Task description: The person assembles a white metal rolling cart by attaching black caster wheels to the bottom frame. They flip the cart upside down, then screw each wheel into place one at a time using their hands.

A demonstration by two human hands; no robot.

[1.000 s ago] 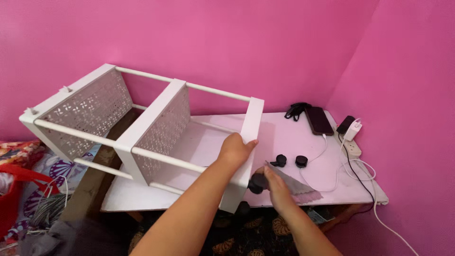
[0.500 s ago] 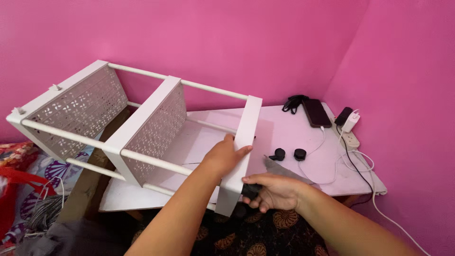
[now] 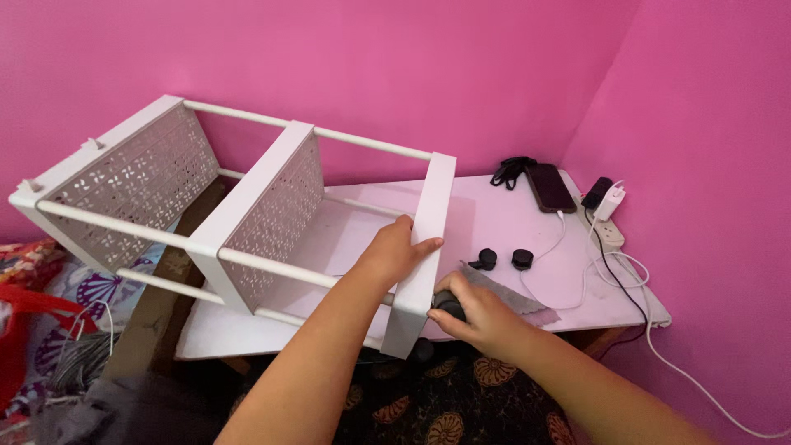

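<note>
My left hand [image 3: 394, 251] grips the edge of the nearest solid end panel of a white plastic shelf rack [image 3: 272, 206] lying on its side, with perforated panels and thin white connecting rods; my fingers curl over the front of that panel while the thumb sits behind it. The rack rests across a white rectangular surface [image 3: 511, 222] set into the corner of pink walls [image 3: 395, 66], its far end overhanging the left edge. My right hand [image 3: 478, 317] is closed around a small black caster wheel [image 3: 447, 303], pressed right against the lower part of the same end panel, just below my left hand; the wheel is mostly hidden by my fingers. Just beside my right hand lies a grey crumpled plastic bag [image 3: 515, 292] on the surface. A little beyond it sit two more black caster wheels [image 3: 504, 259], close together but apart from each other. Farther back, near the corner, a dark smartphone [image 3: 550, 188] lies flat with a white cable plugged into it, next to a bundle of black cord [image 3: 512, 171]. A white power strip [image 3: 608, 231] along the right wall carries a white charger [image 3: 614, 202] and a black plug. To the left, off the surface, I see patterned fabric [image 3: 91, 288] and a red bag [image 3: 21, 338].
</note>
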